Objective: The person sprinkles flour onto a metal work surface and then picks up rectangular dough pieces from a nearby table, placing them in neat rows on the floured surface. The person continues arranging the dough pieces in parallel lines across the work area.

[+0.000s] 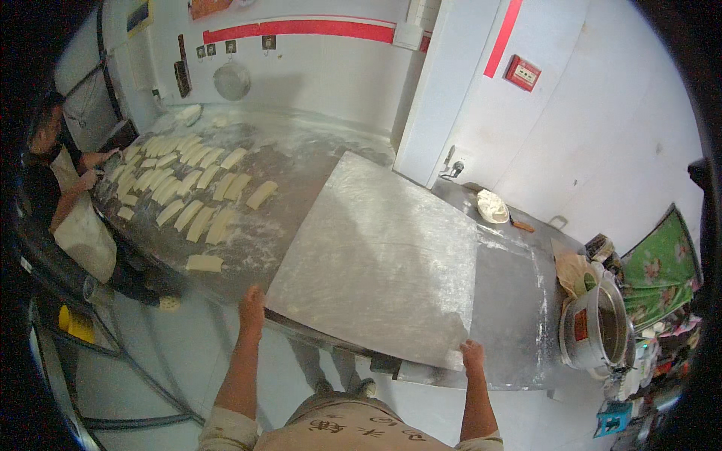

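A large flat pale-grey board [378, 253], its surface streaked with white powder, rests at a slant on a dark worktable in front of me. My left hand [252, 309] grips its near left corner, with the fingers mostly hidden behind the edge. At the near right corner my right hand [472, 356] is closed around the edge. Left of the board lie several rows of pale dough strips [194, 179]. One dough strip [204, 263] sits apart, close to the table's front edge.
A co-worker [65, 175] stands at the left end, hands at the dough. Beyond the board's right side are a bowl of white powder [492, 206], a wooden-handled tool [522, 225] and a large metal pot [598, 327]. A wall corner [434, 101] juts toward the board's far edge.
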